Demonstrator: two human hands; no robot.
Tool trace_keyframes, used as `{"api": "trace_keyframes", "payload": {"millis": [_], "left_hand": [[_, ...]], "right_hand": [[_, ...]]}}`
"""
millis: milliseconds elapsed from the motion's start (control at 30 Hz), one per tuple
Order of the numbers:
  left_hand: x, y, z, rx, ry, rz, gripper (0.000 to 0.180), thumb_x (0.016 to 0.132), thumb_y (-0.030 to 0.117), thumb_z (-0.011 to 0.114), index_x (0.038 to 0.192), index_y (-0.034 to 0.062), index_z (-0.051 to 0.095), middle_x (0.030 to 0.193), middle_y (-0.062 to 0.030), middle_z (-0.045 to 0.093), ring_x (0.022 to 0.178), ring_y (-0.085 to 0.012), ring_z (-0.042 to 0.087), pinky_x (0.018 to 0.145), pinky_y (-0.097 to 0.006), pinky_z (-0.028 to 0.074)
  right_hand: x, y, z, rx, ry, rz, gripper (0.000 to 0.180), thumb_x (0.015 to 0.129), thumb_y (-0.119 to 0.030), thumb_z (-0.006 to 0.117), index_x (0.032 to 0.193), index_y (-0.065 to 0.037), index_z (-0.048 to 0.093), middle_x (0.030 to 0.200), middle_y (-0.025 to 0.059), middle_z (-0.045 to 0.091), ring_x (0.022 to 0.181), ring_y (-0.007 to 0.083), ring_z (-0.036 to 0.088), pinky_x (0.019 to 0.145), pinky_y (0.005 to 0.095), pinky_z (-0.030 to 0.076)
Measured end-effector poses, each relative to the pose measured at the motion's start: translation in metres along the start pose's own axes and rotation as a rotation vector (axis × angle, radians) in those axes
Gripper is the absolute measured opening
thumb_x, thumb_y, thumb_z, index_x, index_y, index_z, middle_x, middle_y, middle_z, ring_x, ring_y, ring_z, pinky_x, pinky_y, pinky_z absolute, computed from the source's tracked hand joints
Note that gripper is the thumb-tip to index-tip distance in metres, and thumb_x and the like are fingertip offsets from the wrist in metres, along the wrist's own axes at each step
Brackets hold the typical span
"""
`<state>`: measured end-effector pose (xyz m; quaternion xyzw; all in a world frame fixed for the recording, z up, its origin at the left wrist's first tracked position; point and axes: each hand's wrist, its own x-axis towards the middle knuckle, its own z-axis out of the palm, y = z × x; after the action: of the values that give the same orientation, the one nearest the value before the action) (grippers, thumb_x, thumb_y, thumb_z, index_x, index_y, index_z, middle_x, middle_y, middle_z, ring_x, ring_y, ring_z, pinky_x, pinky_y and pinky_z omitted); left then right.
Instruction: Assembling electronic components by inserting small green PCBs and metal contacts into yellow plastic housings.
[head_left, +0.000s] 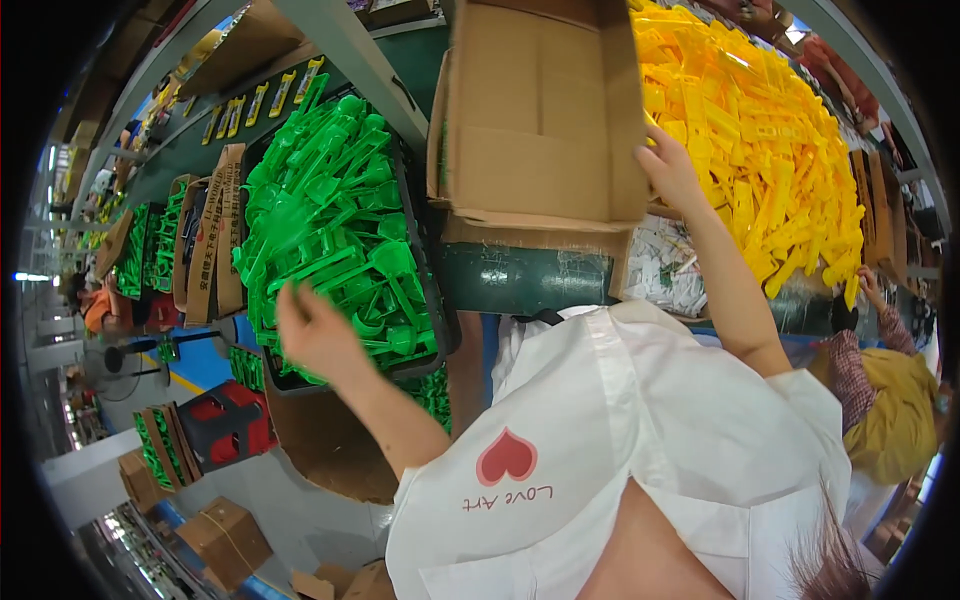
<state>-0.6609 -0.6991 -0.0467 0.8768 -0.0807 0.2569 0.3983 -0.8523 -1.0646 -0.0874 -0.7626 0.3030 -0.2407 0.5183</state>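
My left hand (318, 335), smeared by motion, is over the near edge of a black crate (438, 335) heaped with green plastic pieces (335, 190); whether its fingers hold anything cannot be made out. Above it, among the pieces, is a blurred green patch (283, 225). My right hand (672, 168) reaches forward to the right edge of an open cardboard box (545, 120). Its fingers are bent, and a small yellow plastic piece (649, 118) shows at their tips. Beside that hand rises a big heap of yellow plastic pieces (750, 140).
Below the yellow heap lies a pile of white pieces (665, 270). The green bench (520, 275) runs in front of me. A metal post (365, 60) slants past the crate. At right, another person in a yellow garment (890, 415) reaches toward the heap. Cardboard boxes (225, 540) stand on the floor.
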Motion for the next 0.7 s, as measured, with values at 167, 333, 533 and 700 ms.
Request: {"api": "trace_keyframes", "payload": {"millis": [167, 333, 533, 700], "left_hand": [[0.016, -0.065, -0.051, 0.342, -0.047, 0.167, 0.048, 0.08, 0.027, 0.056, 0.111, -0.0071, 0.044, 0.111, -0.0272, 0.046, 0.104, -0.0359, 0.044, 0.088, -0.039, 0.035], [-0.042, -0.106, -0.11, 0.266, -0.121, -0.39, 0.075, 0.078, 0.041, 0.056, 0.118, -0.0148, 0.028, 0.115, -0.029, 0.039, 0.107, -0.0364, 0.039, 0.091, -0.041, 0.032], [-0.103, -0.103, -0.084, -0.182, -0.593, -0.657, 0.043, 0.07, 0.012, 0.066, 0.103, -0.0047, 0.043, 0.088, -0.0122, 0.055, 0.069, -0.0159, 0.056, 0.054, -0.028, 0.044], [-0.072, -0.1, -0.044, -0.017, -0.276, -0.413, 0.014, 0.077, 0.011, 0.057, 0.077, -0.002, 0.051, 0.059, -0.0091, 0.055, 0.047, -0.0171, 0.054, 0.047, -0.029, 0.042]], "right_hand": [[0.021, 0.006, 0.078, -0.454, -0.072, -0.042, 0.035, 0.077, -0.023, 0.047, 0.101, 0.003, 0.047, 0.08, 0.027, 0.057, 0.077, 0.0408, 0.055, 0.069, 0.0431, 0.045], [-0.002, -0.029, 0.08, -0.65, -0.058, -0.096, 0.037, 0.078, -0.022, 0.049, 0.109, -0.003, 0.043, 0.082, 0.0225, 0.059, 0.081, 0.0381, 0.056, 0.073, 0.0423, 0.043], [-0.003, -0.033, 0.097, -0.749, -0.046, -0.164, 0.039, 0.078, -0.022, 0.051, 0.11, -0.003, 0.043, 0.09, 0.0195, 0.058, 0.086, 0.0347, 0.054, 0.076, 0.0389, 0.043], [-0.003, -0.02, 0.095, -0.809, -0.052, -0.181, 0.04, 0.079, -0.024, 0.05, 0.11, -0.001, 0.043, 0.104, 0.0206, 0.051, 0.095, 0.0342, 0.05, 0.08, 0.0394, 0.041]]}}
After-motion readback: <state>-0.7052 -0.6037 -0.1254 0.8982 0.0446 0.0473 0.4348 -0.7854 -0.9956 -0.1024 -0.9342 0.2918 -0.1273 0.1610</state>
